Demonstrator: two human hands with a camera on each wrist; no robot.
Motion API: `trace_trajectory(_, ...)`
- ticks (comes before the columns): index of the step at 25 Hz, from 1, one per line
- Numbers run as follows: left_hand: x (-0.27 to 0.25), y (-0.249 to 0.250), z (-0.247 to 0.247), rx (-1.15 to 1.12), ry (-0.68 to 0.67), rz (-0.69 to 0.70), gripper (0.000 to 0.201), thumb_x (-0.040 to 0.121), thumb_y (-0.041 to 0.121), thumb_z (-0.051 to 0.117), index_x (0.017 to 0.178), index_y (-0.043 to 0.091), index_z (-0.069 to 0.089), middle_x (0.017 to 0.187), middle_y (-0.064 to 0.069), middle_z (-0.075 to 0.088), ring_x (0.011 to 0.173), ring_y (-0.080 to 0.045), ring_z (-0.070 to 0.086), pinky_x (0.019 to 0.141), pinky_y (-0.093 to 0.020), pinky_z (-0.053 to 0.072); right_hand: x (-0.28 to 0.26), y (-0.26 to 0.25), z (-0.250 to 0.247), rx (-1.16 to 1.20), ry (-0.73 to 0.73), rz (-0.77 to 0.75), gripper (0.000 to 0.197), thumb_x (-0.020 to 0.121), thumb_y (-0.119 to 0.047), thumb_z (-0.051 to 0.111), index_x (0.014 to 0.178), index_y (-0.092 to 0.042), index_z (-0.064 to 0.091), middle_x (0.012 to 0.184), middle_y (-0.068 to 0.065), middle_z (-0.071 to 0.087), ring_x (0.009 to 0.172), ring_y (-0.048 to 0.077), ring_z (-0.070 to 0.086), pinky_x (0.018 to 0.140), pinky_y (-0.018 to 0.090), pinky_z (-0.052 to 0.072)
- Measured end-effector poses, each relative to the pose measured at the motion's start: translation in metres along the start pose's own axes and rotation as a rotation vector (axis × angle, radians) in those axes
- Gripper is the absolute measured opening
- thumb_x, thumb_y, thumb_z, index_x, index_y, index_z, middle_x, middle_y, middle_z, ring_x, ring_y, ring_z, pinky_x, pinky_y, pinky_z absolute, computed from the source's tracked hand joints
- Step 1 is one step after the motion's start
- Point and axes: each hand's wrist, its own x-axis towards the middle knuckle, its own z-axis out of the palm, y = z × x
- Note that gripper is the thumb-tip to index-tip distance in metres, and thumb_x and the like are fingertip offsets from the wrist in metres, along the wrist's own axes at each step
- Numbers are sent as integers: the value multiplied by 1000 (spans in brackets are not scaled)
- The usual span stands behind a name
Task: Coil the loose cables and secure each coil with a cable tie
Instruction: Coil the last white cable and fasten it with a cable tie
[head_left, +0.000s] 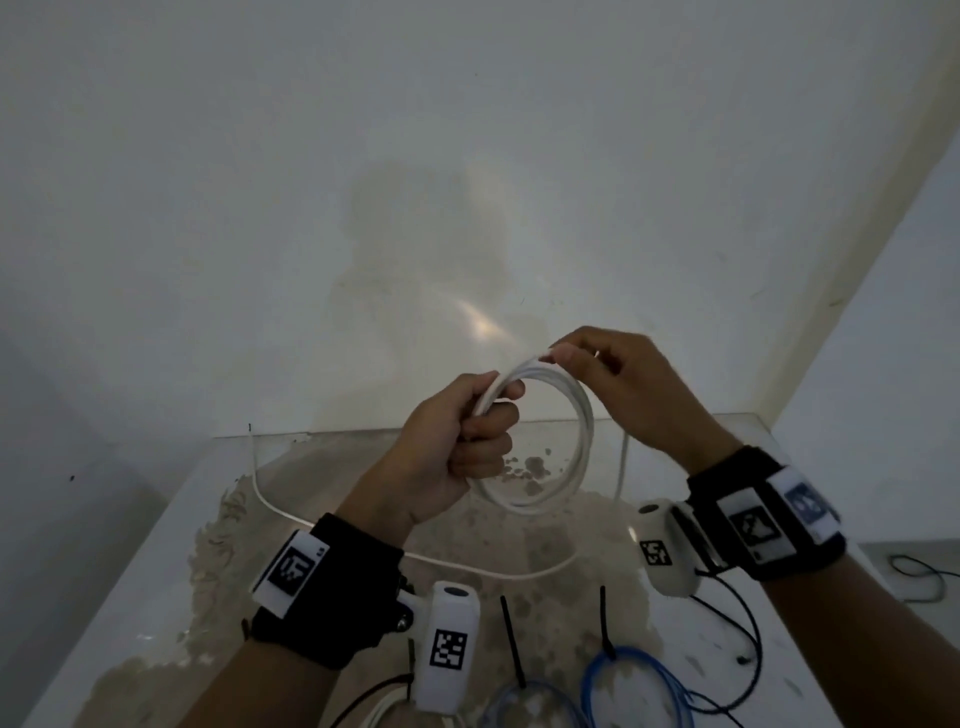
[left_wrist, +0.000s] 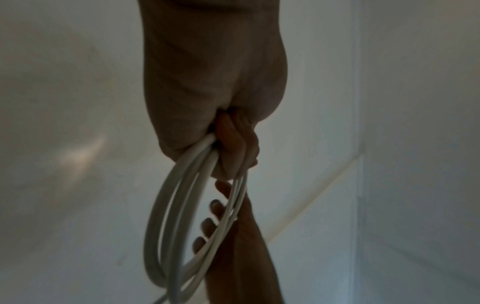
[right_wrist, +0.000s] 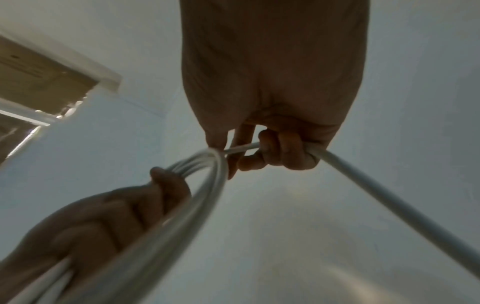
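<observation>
A white cable is wound into several loops held up above the table. My left hand grips the left side of the coil in its fist. My right hand pinches the cable at the coil's top, and its curled fingers hold the strand that runs off. The loose tail trails down across the table. Two blue coils lie at the near edge, each with a black cable tie on it.
A thin black wire runs from my right wrist over the table's right side. Another white coil and a black tie show at the bottom edge. A white wall stands close behind the table.
</observation>
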Motion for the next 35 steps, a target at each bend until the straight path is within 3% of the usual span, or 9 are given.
trace_trajectory(6, 10, 4, -8, -271, -1, 194, 31, 101, 27, 29, 84, 12, 51, 44, 8, 29, 35, -6, 10, 30, -17, 16, -32, 21, 43, 618, -66, 441, 55, 106, -46, 27, 97, -20, 76, 69, 1, 53, 50, 11, 35, 47, 23, 30)
trace_trajectory(11, 13, 48, -54, -373, 222, 496, 40, 106, 33, 24, 84, 15, 52, 48, 9, 32, 33, -5, 26, 31, -17, 22, -61, 62, 37, 255, -135, 349, 27, 105, -28, 42, 107, -24, 69, 69, -2, 55, 56, 10, 44, 54, 28, 42)
trace_trajectory(16, 6, 71, -81, -387, 436, 677, 41, 106, 34, 25, 83, 17, 54, 49, 9, 35, 37, -5, 25, 36, -16, 22, -60, 81, 17, -134, -189, 327, 20, 101, -29, 51, 105, -35, 71, 74, -12, 62, 61, -2, 54, 59, 13, 39)
trace_trajectory(20, 26, 46, -63, -99, 493, 594, 35, 106, 31, 27, 85, 18, 52, 44, 9, 37, 36, -4, 31, 38, -17, 28, -45, 30, 19, -341, -364, -7, 24, 97, -40, 53, 105, -32, 73, 86, -15, 65, 72, -3, 55, 64, 15, 39)
trace_trajectory(23, 29, 15, -38, 356, 427, 475, 36, 107, 28, 27, 90, 11, 53, 48, 4, 52, 44, -10, 53, 48, -23, 46, -22, -12, 17, -260, -255, -226, 28, 93, -44, 52, 99, -29, 75, 81, -12, 63, 67, 3, 56, 59, 17, 43)
trace_trajectory(26, 21, -1, -15, 689, 269, 363, 41, 106, 32, 27, 84, 8, 51, 57, -15, 47, 41, -17, 42, 44, -27, 35, 7, -23, 6, -241, -82, -305, 18, 94, -34, 60, 98, -23, 74, 80, -9, 62, 64, 4, 53, 59, 13, 37)
trace_trajectory(28, 18, 1, -8, 591, 168, 271, 39, 105, 31, 28, 82, 11, 52, 61, -17, 35, 39, -14, 26, 43, -25, 23, 20, -21, -1, -177, -20, -247, 10, 92, -31, 66, 94, -24, 73, 82, -10, 64, 66, 6, 53, 61, 15, 36)
trace_trajectory(31, 18, 14, -4, 276, 49, 122, 33, 102, 26, 31, 87, 10, 55, 51, 2, 28, 35, -8, 17, 36, -21, 15, 30, -12, -3, -60, 29, -141, 7, 91, -31, 68, 88, -27, 72, 81, -7, 67, 62, 8, 50, 58, 19, 38)
trace_trajectory(35, 18, 30, -5, 1, 8, 154, 36, 98, 41, 36, 78, 14, 52, 44, 10, 25, 30, -2, 19, 29, -17, 14, 29, 7, 8, 78, 106, -57, 23, 104, -29, 48, 94, -25, 69, 73, -13, 61, 62, 7, 50, 59, 24, 41)
